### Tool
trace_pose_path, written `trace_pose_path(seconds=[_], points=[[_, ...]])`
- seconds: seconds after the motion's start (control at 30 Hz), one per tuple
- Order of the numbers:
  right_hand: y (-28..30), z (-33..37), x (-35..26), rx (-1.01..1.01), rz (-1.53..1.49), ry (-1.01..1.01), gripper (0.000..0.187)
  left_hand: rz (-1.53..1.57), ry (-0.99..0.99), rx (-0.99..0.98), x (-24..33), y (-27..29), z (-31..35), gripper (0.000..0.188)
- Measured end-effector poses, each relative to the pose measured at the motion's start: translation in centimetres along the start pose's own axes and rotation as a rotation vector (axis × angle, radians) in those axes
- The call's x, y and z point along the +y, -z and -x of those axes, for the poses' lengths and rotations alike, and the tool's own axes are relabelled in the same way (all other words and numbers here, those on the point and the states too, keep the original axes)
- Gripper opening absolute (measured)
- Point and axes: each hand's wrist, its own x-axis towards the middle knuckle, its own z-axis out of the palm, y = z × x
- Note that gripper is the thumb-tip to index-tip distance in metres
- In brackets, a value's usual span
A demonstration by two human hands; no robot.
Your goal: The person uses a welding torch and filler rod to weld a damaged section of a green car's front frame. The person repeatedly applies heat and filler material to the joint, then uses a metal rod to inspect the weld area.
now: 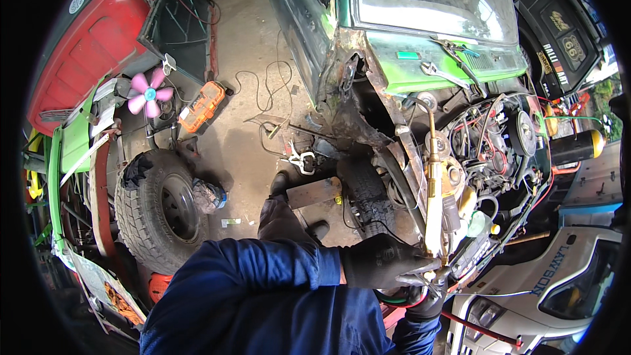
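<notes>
A long brass gas torch [434, 207] stands with its thin bent tip up, over the edge of a car's open engine bay [493, 141]. My left hand [378, 261], in a black glove, reaches across from the left, its fingers closed at the valves [429, 276] on the torch's lower end. My right hand [430, 299], also gloved, is wrapped around that same end from below, partly hidden by the left. Green and red hoses [402, 301] run by my hands. No flame shows at the tip.
Bare, rusty metal edges the car's fender [358, 92]. Pliers [453, 59] and an adjustable wrench [444, 74] lie on the green cowl. A loose wheel [161, 210], orange case [202, 106], pink fan [150, 93], cables and locking clamp [301, 160] are to the left. A white vehicle [545, 289] stands at right.
</notes>
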Motion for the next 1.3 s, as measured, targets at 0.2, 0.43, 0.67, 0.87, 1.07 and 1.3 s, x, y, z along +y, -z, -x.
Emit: trace_pose_path(seconds=[0.2,0.43,0.67,0.87,1.07,1.3], points=[[0.8,0.4,0.0,0.024,0.321,0.105,0.072,-0.068,-0.070,-0.095,-0.5,0.2,-0.4,0.071],[1.7,0.7,1.5,0.015,0.441,0.136,0.074,-0.064,-0.102,-0.119,-0.6,0.2,-1.2,0.072],[2.5,0.4,2.2,0.002,0.259,0.013,0.073,-0.087,-0.084,-0.192,-0.7,0.4,-1.7,0.069],[1.0,0.5,1.0,0.059,-0.082,0.021,0.074,-0.137,-0.131,-0.142,-1.0,0.4,-1.8,0.067],[1.1,0.2,0.5,0.039,0.232,0.052,0.074,-0.144,-0.065,-0.282,-0.8,0.7,-1.8,0.062],[1.8,0.0,2.1,0.033,0.276,0.089,0.066,-0.111,-0.090,-0.199,-0.9,0.7,-1.9,0.062]])
